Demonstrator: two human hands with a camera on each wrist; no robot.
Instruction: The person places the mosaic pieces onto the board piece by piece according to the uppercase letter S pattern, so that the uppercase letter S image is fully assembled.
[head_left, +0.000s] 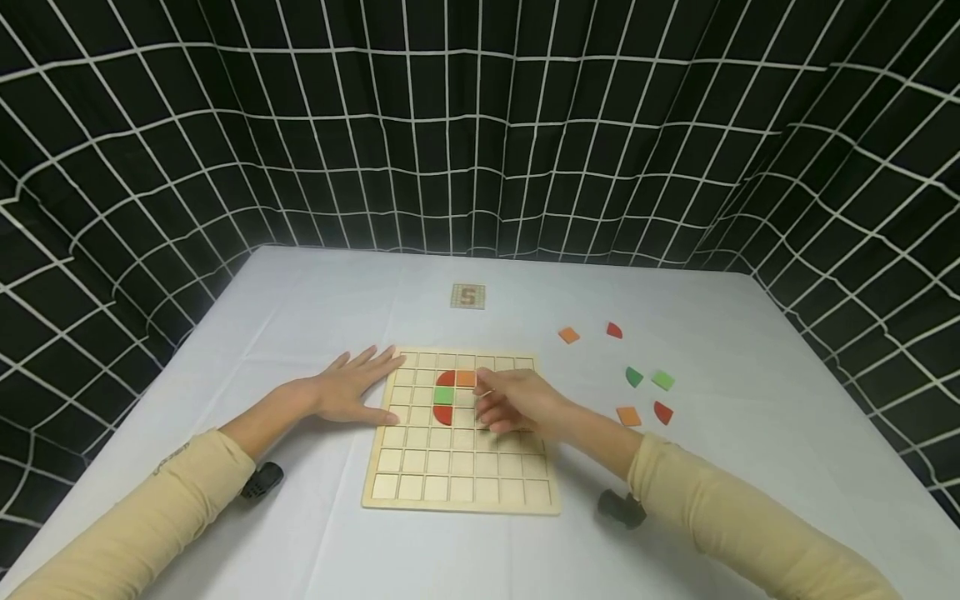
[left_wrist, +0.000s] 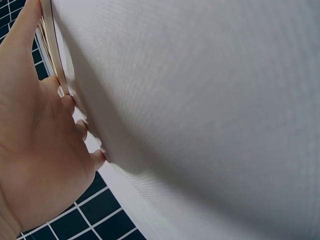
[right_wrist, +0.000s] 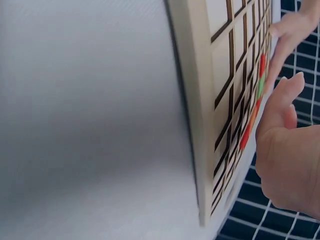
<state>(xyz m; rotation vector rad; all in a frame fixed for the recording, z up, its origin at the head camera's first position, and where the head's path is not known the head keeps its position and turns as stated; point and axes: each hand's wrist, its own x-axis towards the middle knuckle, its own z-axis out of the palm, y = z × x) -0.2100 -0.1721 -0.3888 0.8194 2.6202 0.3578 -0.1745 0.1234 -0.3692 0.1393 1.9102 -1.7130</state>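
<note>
A square wooden grid board lies on the white table. Set in its cells are a red quarter-round piece, an orange square, a light green square and a lower red quarter-round piece. In the right wrist view another red piece shows beyond the orange one. My left hand lies with spread fingers along the board's left edge, thumb and fingertips touching it. Over the board, just right of the orange square, hovers my right hand, fingers loosely bent; I see nothing held in it.
Loose pieces lie right of the board: orange squares, red quarter-rounds, a dark green quarter-round and a light green square. Behind the board is a small pattern card. Black gridded curtains surround the table.
</note>
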